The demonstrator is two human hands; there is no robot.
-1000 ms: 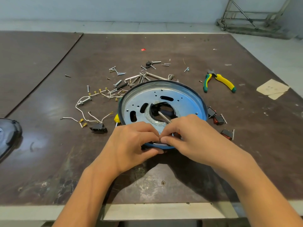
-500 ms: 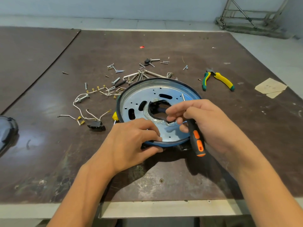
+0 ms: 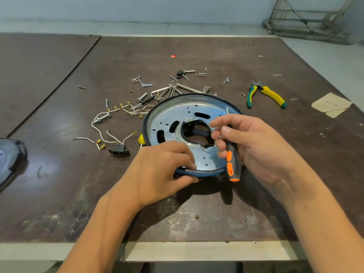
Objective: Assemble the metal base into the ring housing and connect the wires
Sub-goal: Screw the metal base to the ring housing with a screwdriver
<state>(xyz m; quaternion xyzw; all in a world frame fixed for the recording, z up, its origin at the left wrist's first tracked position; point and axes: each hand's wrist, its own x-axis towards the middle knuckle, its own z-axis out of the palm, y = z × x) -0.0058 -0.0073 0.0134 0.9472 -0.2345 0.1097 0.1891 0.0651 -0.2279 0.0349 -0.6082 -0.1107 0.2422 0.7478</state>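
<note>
Shiny metal base (image 3: 177, 113) already sits inside the dark ring (image 3: 204, 172), mid-table, so I'd call this the fastening step. The wires (image 3: 110, 134) lie loose off to the left, not hooked up. Left hand (image 3: 157, 170) pinches the near rim, fingers curled on top and thumb underneath. Right hand (image 3: 256, 146) hovers over the base's right side, fingers wrapped round a screwdriver (image 3: 232, 164) with its handle down and tip up. Next it probably needs the tip flipped down onto a hole, plus a screw.
</note>
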